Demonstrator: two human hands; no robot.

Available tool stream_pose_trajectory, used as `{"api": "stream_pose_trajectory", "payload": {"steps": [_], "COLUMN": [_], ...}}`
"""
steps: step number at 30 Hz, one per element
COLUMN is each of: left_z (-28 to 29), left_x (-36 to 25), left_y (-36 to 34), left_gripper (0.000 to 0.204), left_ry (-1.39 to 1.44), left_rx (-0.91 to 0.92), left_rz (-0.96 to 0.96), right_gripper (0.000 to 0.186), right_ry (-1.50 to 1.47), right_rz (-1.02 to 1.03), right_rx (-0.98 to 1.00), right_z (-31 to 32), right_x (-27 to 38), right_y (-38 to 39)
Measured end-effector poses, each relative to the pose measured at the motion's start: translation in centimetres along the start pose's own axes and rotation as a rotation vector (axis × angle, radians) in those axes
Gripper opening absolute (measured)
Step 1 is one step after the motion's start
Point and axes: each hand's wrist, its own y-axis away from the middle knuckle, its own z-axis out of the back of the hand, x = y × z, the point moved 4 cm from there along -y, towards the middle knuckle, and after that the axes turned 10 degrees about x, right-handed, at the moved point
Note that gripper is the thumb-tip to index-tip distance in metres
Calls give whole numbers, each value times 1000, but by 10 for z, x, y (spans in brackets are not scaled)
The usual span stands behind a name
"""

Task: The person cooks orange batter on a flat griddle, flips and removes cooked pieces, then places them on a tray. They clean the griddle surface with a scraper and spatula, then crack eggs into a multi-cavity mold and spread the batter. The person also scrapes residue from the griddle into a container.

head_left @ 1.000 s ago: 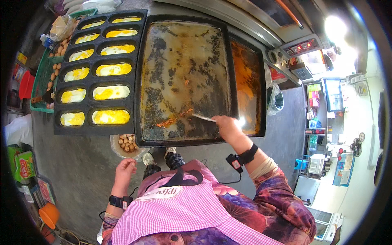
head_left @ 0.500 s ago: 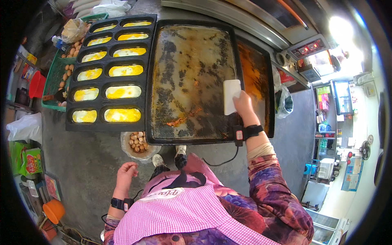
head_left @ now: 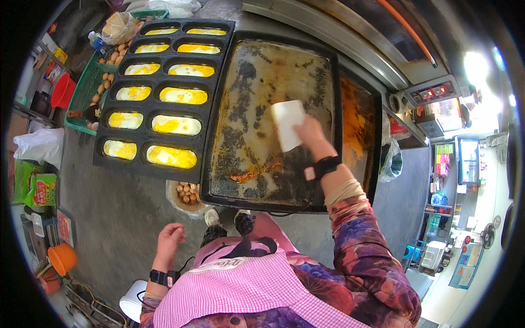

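My right hand (head_left: 309,131) is closed around one edge of a flat white scraper (head_left: 285,123), held over a large dark baking tray (head_left: 235,126). The tray's surface is oily and blotched, and a reddish-brown streak of residue (head_left: 254,173) lies toward its near side. My left hand (head_left: 172,234) hangs low by my apron, fingers curled in and holding nothing visible. To the left of the tray, a black mould (head_left: 164,173) has two columns of oval cups filled with yellow and white egg (head_left: 173,157).
A second tray with orange-brown residue (head_left: 356,120) sits at the right. Eggs lie in a green crate (head_left: 83,90) on the left. Below the mould stands a lined bucket with eggshells (head_left: 188,192). Steel oven equipment (head_left: 333,35) borders the far side; a white bucket (head_left: 133,302) is near my left forearm.
My right hand has moved the scraper leftward across the tray and tilted it. The view has shifted, so trays and mould appear farther right. My left hand remains low and curled.
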Motion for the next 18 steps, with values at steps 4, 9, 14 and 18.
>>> {"api": "stream_pose_trajectory", "payload": {"steps": [4,9,14,18], "left_z": [-14,-9,-11,-24], "left_x": [0,17,43,51], "left_y": [-5,0,12,8], "left_gripper": [12,12,12,12], "left_ry": [5,11,93,144], "left_rx": [0,-95,-171,-181], "left_rz": [-22,-2,31,62], "right_gripper": [42,36,36,43], "right_ry": [116,-278,-581,-61], "right_rz": [194,-210,-175,246], "right_rx": [139,-155,-30,171], "right_z": [-15,88,79,25], "right_x": [35,-33,-26,34], "right_y": [-21,-82,-140,-159]}}
